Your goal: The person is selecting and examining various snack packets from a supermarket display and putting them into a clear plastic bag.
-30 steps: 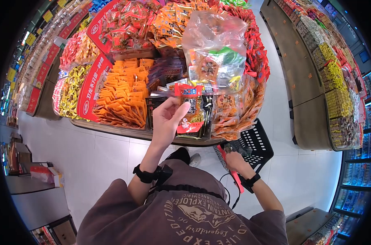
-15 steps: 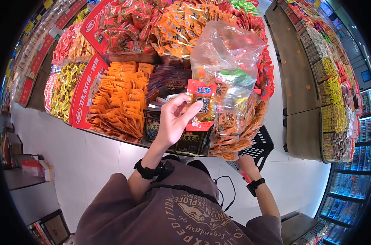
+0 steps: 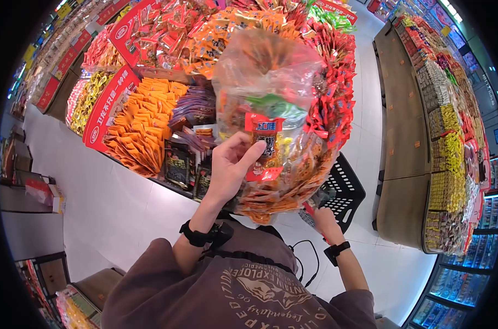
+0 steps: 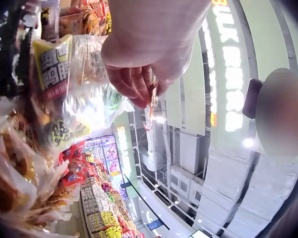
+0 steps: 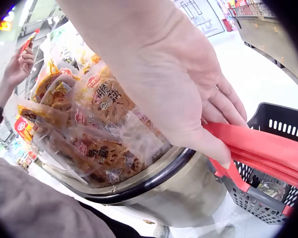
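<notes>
In the head view my left hand (image 3: 227,170) pinches a small snack packet (image 3: 270,143) with red ends and a see-through middle, thumb on its front. The left wrist view shows that packet (image 4: 153,99) edge-on below the fingertips. Behind it, a big clear plastic bag (image 3: 268,71) of snacks rests on the heaped display. Low on the right, my right hand (image 3: 327,223) grips the red handle (image 5: 268,144) of a black shopping basket (image 3: 347,189). A dark packaged item (image 5: 270,191) lies inside the basket, partly hidden by its side.
The rounded display counter holds orange packets (image 3: 142,115), purple packets (image 3: 194,104), black packets (image 3: 179,167) and red packets (image 3: 331,109). Flat brown snacks in clear wrappers (image 5: 107,99) overhang its near edge. Across the aisle stands another stocked shelf (image 3: 405,126). White floor (image 3: 120,203) surrounds the counter.
The view has turned to the right, so the plastic bag and counter sit further left. My left hand keeps the packet raised, now in front of the bag. The right hand stays on the basket handle.
</notes>
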A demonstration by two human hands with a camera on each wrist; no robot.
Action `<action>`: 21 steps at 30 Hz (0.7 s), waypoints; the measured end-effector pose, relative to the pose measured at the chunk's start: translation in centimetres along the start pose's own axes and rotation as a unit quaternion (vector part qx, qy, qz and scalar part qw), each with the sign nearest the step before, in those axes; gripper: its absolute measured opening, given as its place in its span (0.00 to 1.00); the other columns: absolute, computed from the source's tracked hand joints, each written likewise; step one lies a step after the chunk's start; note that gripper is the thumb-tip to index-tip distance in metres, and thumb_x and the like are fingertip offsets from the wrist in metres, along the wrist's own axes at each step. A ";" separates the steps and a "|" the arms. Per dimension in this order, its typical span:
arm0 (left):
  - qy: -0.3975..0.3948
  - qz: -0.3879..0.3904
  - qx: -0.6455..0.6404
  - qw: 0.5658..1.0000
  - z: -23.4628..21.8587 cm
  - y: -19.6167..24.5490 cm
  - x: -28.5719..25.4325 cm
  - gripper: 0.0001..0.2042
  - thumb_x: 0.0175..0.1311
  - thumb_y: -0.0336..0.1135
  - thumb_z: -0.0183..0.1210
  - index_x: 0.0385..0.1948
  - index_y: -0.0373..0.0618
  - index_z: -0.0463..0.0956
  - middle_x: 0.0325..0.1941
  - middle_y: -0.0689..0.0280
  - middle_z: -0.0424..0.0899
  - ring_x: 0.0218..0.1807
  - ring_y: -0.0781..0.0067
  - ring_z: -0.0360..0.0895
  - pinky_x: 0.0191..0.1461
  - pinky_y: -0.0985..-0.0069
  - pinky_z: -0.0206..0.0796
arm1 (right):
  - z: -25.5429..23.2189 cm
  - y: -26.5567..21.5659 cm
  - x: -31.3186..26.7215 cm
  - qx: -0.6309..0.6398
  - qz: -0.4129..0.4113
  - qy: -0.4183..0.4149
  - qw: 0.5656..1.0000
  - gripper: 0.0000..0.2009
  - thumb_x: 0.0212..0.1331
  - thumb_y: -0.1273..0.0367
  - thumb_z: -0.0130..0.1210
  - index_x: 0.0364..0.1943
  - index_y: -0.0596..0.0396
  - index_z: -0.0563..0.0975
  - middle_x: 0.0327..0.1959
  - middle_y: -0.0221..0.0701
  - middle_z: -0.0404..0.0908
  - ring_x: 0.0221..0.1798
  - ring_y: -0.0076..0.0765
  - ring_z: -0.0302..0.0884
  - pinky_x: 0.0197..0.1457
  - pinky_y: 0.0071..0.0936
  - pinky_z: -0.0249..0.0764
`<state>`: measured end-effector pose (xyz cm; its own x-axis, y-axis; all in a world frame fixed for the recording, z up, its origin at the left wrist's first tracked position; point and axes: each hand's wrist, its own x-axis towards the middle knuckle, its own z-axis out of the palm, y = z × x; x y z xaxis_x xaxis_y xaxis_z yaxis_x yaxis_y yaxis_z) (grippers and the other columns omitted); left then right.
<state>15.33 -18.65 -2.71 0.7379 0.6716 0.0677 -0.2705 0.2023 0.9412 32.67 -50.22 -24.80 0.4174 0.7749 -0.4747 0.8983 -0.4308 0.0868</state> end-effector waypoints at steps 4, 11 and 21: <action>0.034 0.032 0.000 0.999 5.1 -2.1 -1.1 0.05 0.65 0.30 0.61 0.33 0.39 0.76 0.26 0.74 0.80 0.26 0.92 0.69 0.30 0.88 0.60 | -1.7 1.9 -0.2 0.010 -0.054 -0.014 0.998 0.09 0.40 0.72 0.62 0.29 0.56 0.81 0.29 0.41 0.83 0.34 0.45 0.84 0.39 0.37 0.80; 0.073 0.032 0.027 0.996 10.4 -4.5 -2.9 0.06 0.66 0.31 0.61 0.31 0.40 0.75 0.24 0.77 0.74 0.24 0.94 0.63 0.26 0.88 0.53 | -0.7 4.7 -0.7 0.065 -0.104 0.016 0.992 0.07 0.38 0.71 0.62 0.25 0.57 0.80 0.27 0.43 0.83 0.34 0.48 0.83 0.41 0.39 0.79; 0.086 0.053 0.054 0.993 13.1 -4.0 -3.3 0.06 0.66 0.31 0.60 0.33 0.39 0.75 0.24 0.77 0.74 0.24 0.93 0.64 0.26 0.88 0.55 | -7.0 7.8 -1.6 0.097 -0.136 -0.050 0.985 0.14 0.48 0.62 0.65 0.32 0.61 0.81 0.34 0.45 0.83 0.40 0.50 0.83 0.45 0.39 0.79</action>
<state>22.13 -31.00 -2.35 0.5890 0.7993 0.1192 -0.2668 0.0531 0.9623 39.93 -51.55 -17.19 0.1414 0.8288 -0.5414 0.9279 -0.3015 -0.2192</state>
